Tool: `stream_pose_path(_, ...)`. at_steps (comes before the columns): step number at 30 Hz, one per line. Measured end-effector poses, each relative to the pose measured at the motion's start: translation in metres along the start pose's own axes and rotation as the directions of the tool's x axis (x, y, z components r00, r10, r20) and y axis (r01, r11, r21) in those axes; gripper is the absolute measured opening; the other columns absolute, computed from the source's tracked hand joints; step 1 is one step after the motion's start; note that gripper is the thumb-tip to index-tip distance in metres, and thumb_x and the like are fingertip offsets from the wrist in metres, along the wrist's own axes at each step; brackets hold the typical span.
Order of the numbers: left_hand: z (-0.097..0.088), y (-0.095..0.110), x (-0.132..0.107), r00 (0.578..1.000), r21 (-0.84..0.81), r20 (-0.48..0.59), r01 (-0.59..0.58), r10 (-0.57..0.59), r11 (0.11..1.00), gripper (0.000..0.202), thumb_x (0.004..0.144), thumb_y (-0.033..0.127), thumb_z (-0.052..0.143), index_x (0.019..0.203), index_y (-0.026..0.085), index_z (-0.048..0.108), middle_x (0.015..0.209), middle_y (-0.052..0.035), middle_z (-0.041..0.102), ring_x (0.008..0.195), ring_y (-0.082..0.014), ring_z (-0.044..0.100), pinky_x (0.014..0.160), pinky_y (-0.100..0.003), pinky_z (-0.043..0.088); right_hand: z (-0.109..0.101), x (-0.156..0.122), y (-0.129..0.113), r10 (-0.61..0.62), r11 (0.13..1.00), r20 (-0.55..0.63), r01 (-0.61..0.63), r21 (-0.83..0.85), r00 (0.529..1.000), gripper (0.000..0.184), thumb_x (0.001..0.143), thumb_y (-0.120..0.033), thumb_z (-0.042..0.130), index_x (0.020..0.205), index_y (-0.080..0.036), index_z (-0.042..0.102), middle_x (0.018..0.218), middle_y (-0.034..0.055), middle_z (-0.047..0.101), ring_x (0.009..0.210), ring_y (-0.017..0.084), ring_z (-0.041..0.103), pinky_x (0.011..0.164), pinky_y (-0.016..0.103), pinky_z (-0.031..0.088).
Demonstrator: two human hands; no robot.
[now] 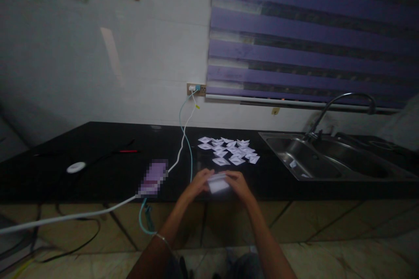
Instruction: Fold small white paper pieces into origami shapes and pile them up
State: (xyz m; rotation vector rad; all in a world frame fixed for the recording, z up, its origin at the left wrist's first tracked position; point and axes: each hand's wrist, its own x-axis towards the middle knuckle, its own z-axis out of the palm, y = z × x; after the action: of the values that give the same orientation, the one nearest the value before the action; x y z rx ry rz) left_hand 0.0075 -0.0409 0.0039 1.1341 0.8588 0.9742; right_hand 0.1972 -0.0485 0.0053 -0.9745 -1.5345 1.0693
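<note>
A small white sheet of paper (218, 184) is held between my two hands at the front edge of the black counter. My left hand (200, 182) grips its left side, and my right hand (238, 183) has closed on the right side. Along the top the paper looks folded over, though blur hides the exact crease. Just beyond my hands lie several folded white paper boats (236, 150), grouped close together on the counter.
On the right is a steel sink (278, 152) with a curved faucet (347, 96). A phone (153, 178) and a white cable (178, 157) lie left of my hands. Farther left are a white ring-shaped roll (76, 167) and a red pen-like object (128, 151). A wall outlet (196, 90) holds plugs.
</note>
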Motion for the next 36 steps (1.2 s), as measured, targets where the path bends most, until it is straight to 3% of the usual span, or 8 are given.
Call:
stream_pose_path(3, 0.001, 0.003, -0.005, 0.996, 0.19, 0.091, 0.0, -0.017, 0.982, 0.051, 0.068, 0.061, 0.06, 0.084, 0.012, 0.058, 0.062, 0.0037, 0.051, 0.044, -0.0045, 0.041, 0.04, -0.016, 0.027, 0.0, 0.001, 0.001, -0.014, 1.0, -0.014, 0.014, 0.01, 1.0, 0.022, 0.07, -0.026, 0.065, 0.09, -0.018, 0.073, 0.091, 0.0077, 0.071, 0.084, 0.023, 0.063, 0.074, 0.032, 0.046)
stream_pose_path(7, 0.001, 0.005, -0.01, 0.972, 0.331, 0.233, -0.054, -0.026, 0.942, 0.054, 0.075, 0.062, 0.05, 0.079, 0.01, 0.06, 0.057, 0.0007, 0.053, 0.043, -0.0063, 0.044, 0.04, -0.018, 0.026, 0.001, 0.003, 0.006, -0.013, 0.999, -0.008, 0.014, 0.033, 1.0, 0.027, 0.067, -0.021, 0.065, 0.093, -0.019, 0.071, 0.092, 0.0072, 0.07, 0.083, 0.022, 0.063, 0.072, 0.031, 0.047)
stream_pose_path(12, 0.0, 0.003, -0.009, 0.98, 0.347, 0.192, -0.109, 0.043, 0.932, 0.054, 0.076, 0.063, 0.047, 0.074, 0.01, 0.058, 0.053, 0.0003, 0.054, 0.04, -0.0072, 0.045, 0.039, -0.018, 0.028, 0.002, 0.004, 0.009, 0.018, 0.998, -0.045, -0.015, 0.063, 0.999, 0.026, 0.076, -0.034, 0.063, 0.095, -0.018, 0.07, 0.092, 0.0067, 0.069, 0.081, 0.021, 0.062, 0.068, 0.028, 0.045)
stream_pose_path(17, 0.001, 0.002, -0.007, 0.991, 0.392, 0.116, -0.103, 0.062, 0.914, 0.055, 0.076, 0.065, 0.046, 0.07, 0.011, 0.056, 0.052, 0.0006, 0.052, 0.04, -0.0083, 0.045, 0.039, -0.019, 0.031, 0.003, 0.005, 0.007, 0.076, 0.994, -0.075, -0.07, 0.088, 0.994, 0.038, 0.08, -0.05, 0.056, 0.088, -0.016, 0.07, 0.077, 0.005, 0.066, 0.067, 0.017, 0.057, 0.06, 0.026, 0.041)
stream_pose_path(22, 0.001, 0.001, -0.006, 0.989, 0.426, 0.116, -0.13, 0.089, 0.895, 0.053, 0.077, 0.063, 0.044, 0.071, 0.011, 0.056, 0.054, 0.0007, 0.052, 0.042, -0.0092, 0.047, 0.042, -0.02, 0.036, 0.005, 0.003, 0.002, 0.103, 0.99, -0.044, -0.098, 0.103, 0.994, 0.034, 0.069, -0.042, 0.07, 0.089, -0.015, 0.066, 0.072, 0.0017, 0.063, 0.064, 0.014, 0.055, 0.058, 0.023, 0.039)
stream_pose_path(27, 0.001, -0.002, -0.008, 0.978, 0.483, 0.157, -0.195, 0.135, 0.854, 0.049, 0.081, 0.058, 0.043, 0.071, 0.012, 0.057, 0.059, 0.0002, 0.053, 0.049, -0.0097, 0.048, 0.045, -0.02, 0.036, 0.006, 0.003, 0.0, 0.107, 0.99, 0.003, -0.107, 0.093, 0.994, 0.03, 0.071, -0.04, 0.069, 0.087, -0.015, 0.065, 0.069, 0.0008, 0.062, 0.061, 0.013, 0.054, 0.055, 0.022, 0.037)
stream_pose_path(32, 0.0, -0.004, -0.009, 0.946, 0.506, 0.268, -0.301, 0.185, 0.808, 0.044, 0.086, 0.05, 0.042, 0.079, 0.011, 0.061, 0.07, -0.0023, 0.058, 0.062, -0.0112, 0.05, 0.055, -0.02, 0.038, 0.007, 0.002, -0.002, 0.042, 0.996, 0.091, -0.035, -0.076, 0.995, 0.025, 0.074, -0.038, 0.065, 0.076, -0.013, 0.068, 0.069, 0.0031, 0.064, 0.062, 0.014, 0.055, 0.056, 0.023, 0.038)
stream_pose_path(36, -0.003, -0.007, -0.007, 0.938, 0.528, 0.29, -0.323, 0.19, 0.786, 0.045, 0.087, 0.05, 0.041, 0.079, 0.011, 0.062, 0.073, -0.0032, 0.059, 0.066, -0.0116, 0.049, 0.057, -0.019, 0.038, 0.008, 0.003, -0.001, 0.003, 0.988, 0.124, 0.017, -0.154, 0.992, 0.024, 0.075, -0.037, 0.064, 0.076, -0.014, 0.069, 0.071, 0.0039, 0.066, 0.064, 0.015, 0.056, 0.058, 0.024, 0.04)
